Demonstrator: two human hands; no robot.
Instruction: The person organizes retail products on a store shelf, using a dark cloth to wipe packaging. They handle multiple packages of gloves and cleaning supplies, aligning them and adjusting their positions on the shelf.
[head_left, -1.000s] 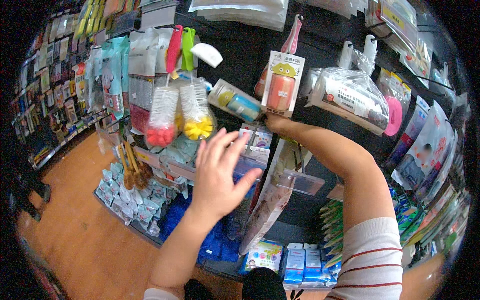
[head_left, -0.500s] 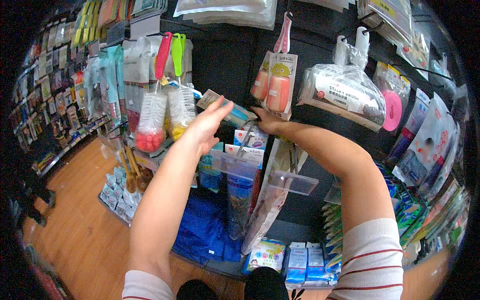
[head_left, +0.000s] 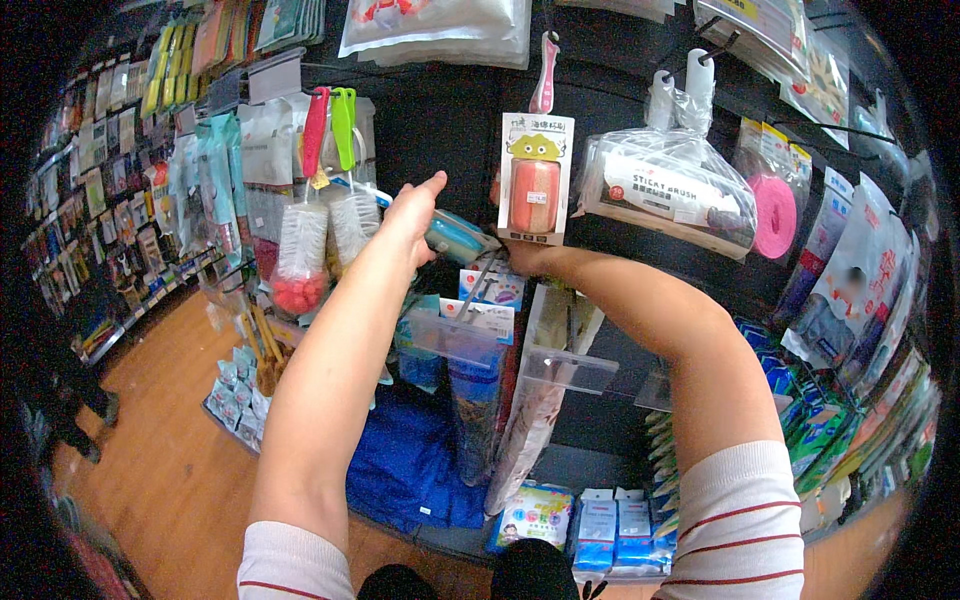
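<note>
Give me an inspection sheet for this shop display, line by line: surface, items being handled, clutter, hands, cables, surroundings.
Surface: black hanging display wall, densely stocked.
Job's things: teal packaged item on a peg, at the left hand; whether gripped, unclear.
Clutter: bottle brushes with red and green handles; orange sponge card; bagged roller brush; pink round item.
Hands: left hand raised at the teal pack; right hand reaches under the sponge card, mostly hidden.
Cables: nothing seen.
Surroundings: wooden floor; blue packs low down.
</note>
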